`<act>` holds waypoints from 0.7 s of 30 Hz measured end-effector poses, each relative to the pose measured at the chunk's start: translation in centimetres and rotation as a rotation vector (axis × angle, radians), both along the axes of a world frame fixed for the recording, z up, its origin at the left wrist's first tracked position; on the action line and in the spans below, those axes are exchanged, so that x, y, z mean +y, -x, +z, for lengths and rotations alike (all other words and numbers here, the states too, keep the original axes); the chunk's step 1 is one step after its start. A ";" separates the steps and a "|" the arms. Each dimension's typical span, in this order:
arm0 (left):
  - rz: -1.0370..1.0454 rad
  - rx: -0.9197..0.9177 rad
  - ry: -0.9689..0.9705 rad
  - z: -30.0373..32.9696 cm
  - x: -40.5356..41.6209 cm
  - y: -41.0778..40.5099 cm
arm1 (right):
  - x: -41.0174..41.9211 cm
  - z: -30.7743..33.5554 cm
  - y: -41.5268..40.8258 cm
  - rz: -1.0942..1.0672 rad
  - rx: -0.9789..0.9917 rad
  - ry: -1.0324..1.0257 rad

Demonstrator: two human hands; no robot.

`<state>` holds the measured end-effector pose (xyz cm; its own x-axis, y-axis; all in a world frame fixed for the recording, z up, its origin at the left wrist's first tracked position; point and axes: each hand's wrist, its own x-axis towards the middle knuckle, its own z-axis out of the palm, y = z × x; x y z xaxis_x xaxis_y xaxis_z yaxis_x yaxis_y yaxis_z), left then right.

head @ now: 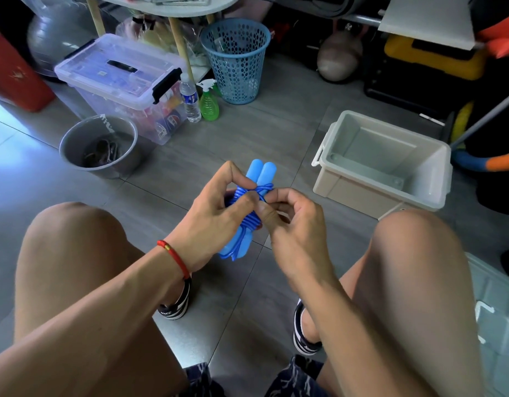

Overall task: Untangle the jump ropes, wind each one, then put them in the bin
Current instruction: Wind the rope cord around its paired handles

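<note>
Far left, on grey matte floor tiles point(276, 133): a round dull-metal bucket point(100, 147) with dark tangled items inside, too dim to identify. Behind it, a clear plastic lidded storage box point(118, 78) with black latches; just beside its right end, an upright clear water bottle point(190, 98) and a green spray bottle point(208, 101), touching or nearly so. Further back, a blue perforated plastic wastebasket point(236, 61), round and tapering.

Centre, above bare knees: left hand point(216, 213), red cord bracelet point(174, 257) at the wrist, clasped around a blue jump rope point(251, 213), thumb and forefinger pinching the cord near the top. Two smooth, rounded blue handles held side by side, glossy thin cord wound tightly around their middle. Right hand point(293, 224) curled against the bundle's right side, fingertips pinching a strand of cord. Bundle held in the air between the knees, over open floor.

Right: a beige rectangular plastic bin point(333, 184), rounded corners, white side handle, open top, standing on the floor near the right knee, well apart from the hands, bare tile between. Bottom right edge: a pale translucent lid point(496, 310).
</note>
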<state>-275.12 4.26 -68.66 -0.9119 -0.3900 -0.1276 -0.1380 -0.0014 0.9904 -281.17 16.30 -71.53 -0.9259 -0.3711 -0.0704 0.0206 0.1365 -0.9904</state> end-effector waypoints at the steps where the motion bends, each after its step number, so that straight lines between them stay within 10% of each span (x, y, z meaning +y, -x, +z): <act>1: 0.012 0.001 -0.026 -0.1 0.1 0.0 | -0.2 -0.4 -0.1 -0.017 0.069 -0.014; 8: -0.044 -0.014 -0.060 -0.3 -0.2 0.0 | -0.4 -1.4 -0.4 0.026 0.442 -0.102; 21: -0.086 -0.089 -0.012 -0.8 -0.3 -0.9 | 0.7 -1.4 0.4 0.215 0.508 -0.238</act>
<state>-274.19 3.99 -69.49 -0.9268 -0.3086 -0.2142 -0.2259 0.0023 0.9742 -281.61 16.97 -72.92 -0.7714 -0.5820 0.2576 -0.5002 0.3041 -0.8108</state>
